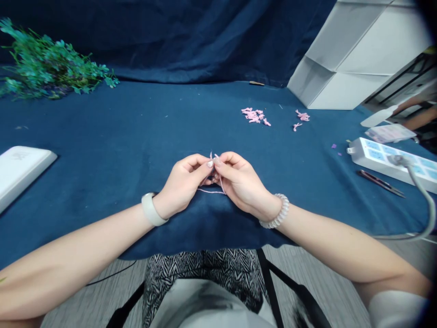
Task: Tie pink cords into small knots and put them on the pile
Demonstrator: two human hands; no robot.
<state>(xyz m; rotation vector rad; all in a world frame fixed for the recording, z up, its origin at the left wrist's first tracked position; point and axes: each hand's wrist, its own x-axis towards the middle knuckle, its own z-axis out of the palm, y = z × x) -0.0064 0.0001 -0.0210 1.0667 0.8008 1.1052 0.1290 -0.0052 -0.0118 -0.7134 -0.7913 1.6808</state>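
Close together over the front middle of the table, my left hand [187,180] and my right hand [241,180] both pinch a thin pink cord [211,192]. Two short ends of it stick up between the fingertips, and a loop hangs below toward me. Where the strands meet is hidden behind my thumbs, so I cannot tell whether they are knotted. Beyond my hands lies a small heap of pink knotted pieces [253,115]. A smaller cluster of similar pink pieces [302,116] rests to its right.
Dark blue cloth [119,136] covers the table. On the right are a white power strip [392,157] with a plugged-in cable, slim snips [380,183] and white boxes [355,59]. A green plant [54,68] and a white box-like device [22,171] stand left. Another person's arm [419,107] shows far right.
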